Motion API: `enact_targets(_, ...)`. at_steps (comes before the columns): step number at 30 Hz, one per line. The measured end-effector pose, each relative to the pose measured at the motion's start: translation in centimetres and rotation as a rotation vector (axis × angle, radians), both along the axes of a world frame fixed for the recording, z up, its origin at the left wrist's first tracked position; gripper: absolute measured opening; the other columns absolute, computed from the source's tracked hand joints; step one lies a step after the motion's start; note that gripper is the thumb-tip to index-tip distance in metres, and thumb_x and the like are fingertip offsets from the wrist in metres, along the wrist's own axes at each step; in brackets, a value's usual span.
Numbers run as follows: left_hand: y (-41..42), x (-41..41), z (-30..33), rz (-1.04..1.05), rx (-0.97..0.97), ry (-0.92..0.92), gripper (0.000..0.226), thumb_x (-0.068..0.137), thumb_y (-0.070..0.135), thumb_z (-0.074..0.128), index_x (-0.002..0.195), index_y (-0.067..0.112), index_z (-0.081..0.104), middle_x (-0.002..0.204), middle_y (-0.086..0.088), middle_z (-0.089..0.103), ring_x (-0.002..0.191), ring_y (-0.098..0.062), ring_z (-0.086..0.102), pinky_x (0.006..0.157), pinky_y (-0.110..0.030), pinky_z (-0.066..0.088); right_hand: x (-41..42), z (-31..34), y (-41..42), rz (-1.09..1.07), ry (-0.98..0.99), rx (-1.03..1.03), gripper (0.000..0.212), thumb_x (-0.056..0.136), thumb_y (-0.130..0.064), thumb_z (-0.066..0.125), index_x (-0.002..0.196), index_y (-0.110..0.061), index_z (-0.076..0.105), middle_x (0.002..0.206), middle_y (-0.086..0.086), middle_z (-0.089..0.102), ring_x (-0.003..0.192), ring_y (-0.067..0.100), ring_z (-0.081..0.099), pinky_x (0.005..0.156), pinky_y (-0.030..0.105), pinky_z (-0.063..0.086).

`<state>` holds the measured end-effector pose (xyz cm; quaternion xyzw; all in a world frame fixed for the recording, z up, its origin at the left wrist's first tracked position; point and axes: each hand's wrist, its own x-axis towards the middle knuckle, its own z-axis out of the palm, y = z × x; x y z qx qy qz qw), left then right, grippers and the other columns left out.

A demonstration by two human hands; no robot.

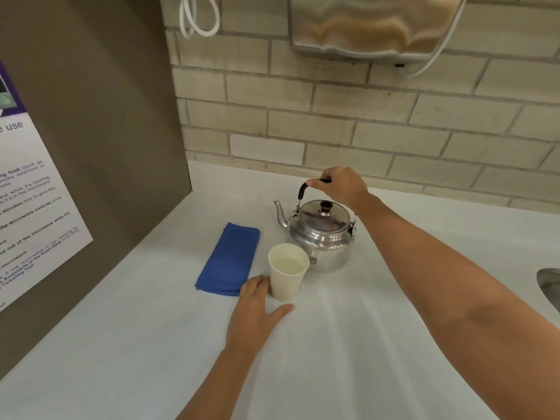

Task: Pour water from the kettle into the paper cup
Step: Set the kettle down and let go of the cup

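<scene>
White desk [348,344], pale brick wall behind. Left of the kettle: folded blue cloth [229,259]; left hand [257,310], fingers released, touching white paper cup [288,272] holding water, light and crushable. Polished round metal kettle [321,237], rigid, likely heavy: right hand [341,184] clenched on its black handle.
</scene>
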<state>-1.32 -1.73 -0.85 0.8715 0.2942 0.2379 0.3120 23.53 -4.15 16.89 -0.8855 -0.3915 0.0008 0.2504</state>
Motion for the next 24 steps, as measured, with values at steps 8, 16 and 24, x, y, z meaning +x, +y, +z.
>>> enact_targets(8, 0.1, -0.2, 0.1, -0.01, 0.007, 0.017, 0.055, 0.083, 0.049, 0.057, 0.128, 0.019, 0.046, 0.134, 0.001, 0.048, 0.126, -0.011, 0.037, 0.093, -0.022, 0.036, -3.2, 0.1, -3.8, -0.018, -0.219, 0.18, 0.038, 0.09, -0.035, 0.057, 0.12, -0.012, 0.06, 0.121, 0.015, 0.057, 0.116, 0.032, 0.043, 0.094, 0.048, 0.043)
enact_targets(16, 0.1, -1.5, 1.3, -0.079, -0.061, -0.009, 0.033, 0.095, 0.017, 0.044, 0.127, 0.009, 0.047, 0.131, -0.009, 0.05, 0.121, -0.02, 0.044, 0.097, -0.024, 0.036, -11.8, -4.6, -10.6, -0.19, -0.197, 0.281, 0.031, 0.09, -0.025, 0.057, 0.119, -0.013, 0.06, 0.119, 0.014, 0.059, 0.108, 0.034, 0.052, 0.085, 0.049, 0.047)
enact_targets(24, 3.4, -2.9, 4.1, -0.12, 0.027, -0.124, 0.03, 0.095, 0.007, 0.038, 0.118, -0.004, 0.054, 0.112, -0.02, 0.057, 0.106, -0.031, 0.053, 0.088, -0.031, 0.042, -18.9, -13.1, -15.7, -0.328, -0.035, -0.052, 0.047, 0.093, -0.038, 0.049, 0.135, -0.015, 0.046, 0.146, 0.012, 0.04, 0.135, 0.029, 0.033, 0.106, 0.047, 0.034)
